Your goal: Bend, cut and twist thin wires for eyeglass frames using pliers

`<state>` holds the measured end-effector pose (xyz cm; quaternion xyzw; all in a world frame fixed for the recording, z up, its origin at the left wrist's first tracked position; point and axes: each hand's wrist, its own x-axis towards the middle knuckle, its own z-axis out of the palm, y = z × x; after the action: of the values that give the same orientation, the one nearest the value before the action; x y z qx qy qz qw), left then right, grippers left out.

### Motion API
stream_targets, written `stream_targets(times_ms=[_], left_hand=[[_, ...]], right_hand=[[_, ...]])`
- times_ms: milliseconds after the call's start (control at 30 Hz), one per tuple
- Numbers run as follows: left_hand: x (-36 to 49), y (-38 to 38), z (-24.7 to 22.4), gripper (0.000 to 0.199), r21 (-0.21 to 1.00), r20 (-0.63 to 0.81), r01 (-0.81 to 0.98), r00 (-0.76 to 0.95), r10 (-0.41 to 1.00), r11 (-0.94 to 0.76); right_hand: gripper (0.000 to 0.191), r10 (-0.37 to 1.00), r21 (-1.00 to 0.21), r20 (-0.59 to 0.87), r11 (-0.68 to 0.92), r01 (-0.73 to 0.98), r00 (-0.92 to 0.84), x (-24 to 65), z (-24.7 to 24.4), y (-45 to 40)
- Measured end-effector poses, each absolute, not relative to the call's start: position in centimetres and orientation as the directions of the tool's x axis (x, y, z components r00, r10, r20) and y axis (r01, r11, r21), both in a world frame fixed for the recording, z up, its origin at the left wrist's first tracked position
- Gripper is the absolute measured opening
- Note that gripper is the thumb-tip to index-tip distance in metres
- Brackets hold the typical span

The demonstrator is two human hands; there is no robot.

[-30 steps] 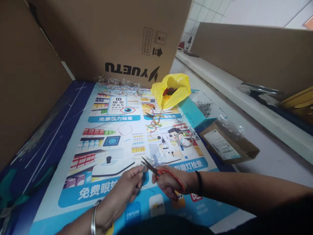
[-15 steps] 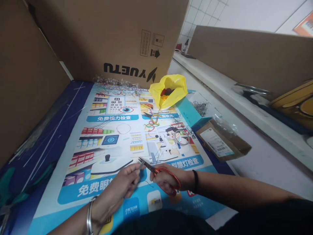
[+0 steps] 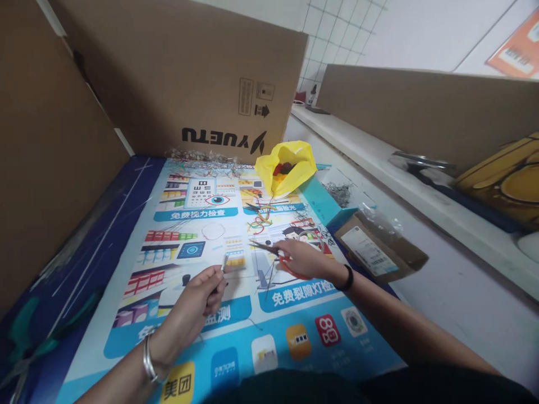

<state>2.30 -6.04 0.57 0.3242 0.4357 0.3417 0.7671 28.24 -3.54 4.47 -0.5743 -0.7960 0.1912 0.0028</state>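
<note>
My left hand (image 3: pixel 202 294) is closed, pinching a small, thin greyish strip (image 3: pixel 224 262) whose kind I cannot make out. Over the printed poster (image 3: pixel 206 230), my right hand (image 3: pixel 301 257) grips a pair of scissors (image 3: pixel 269 248) with red-orange handles. The blades point left, apart from the strip in my left hand. Beyond the scissors lie several coloured strands (image 3: pixel 261 220), yellow, green and red, with a dark-tipped tool (image 3: pixel 251 208) beside them. Near my right hand is a pale coil (image 3: pixel 314 238), partly hidden behind it.
A yellow bag (image 3: pixel 301 182) stands open at the back. To its right are a teal box (image 3: pixel 322 202) with dark wire pieces and a small brown carton (image 3: pixel 379 255). Cardboard walls (image 3: pixel 177 73) rise behind and left. Green-handled scissors (image 3: pixel 25 331) lie at lower left.
My right hand has carried the scissors up and away from my left hand, toward the back. My left hand has shifted slightly left and up, still pinching the strip. The view has tilted a little.
</note>
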Motion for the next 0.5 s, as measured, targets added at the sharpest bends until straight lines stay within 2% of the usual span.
stream_targets(times_ms=[133,367,500], left_hand=[[2.1,-5.2,1.1,0.026,0.807,-0.4,-0.314,0.335,0.853,0.501],[3.0,-4.0,1.3,0.031,0.798,-0.356,-0.408,0.275,0.893,0.443],[3.7,-3.8,0.8,0.031,0.801,-0.345,-0.401,0.298,0.89,0.445]], right_hand=[[0.036,0.926,-0.058,-0.184,0.324,0.944,-0.329,29.0,2.6,1.6],[0.039,0.929,0.063,-0.158,0.347,0.936,-0.334,27.7,1.6,5.1],[0.028,0.926,0.138,-0.126,0.372,0.918,-0.356,26.6,2.6,3.0]])
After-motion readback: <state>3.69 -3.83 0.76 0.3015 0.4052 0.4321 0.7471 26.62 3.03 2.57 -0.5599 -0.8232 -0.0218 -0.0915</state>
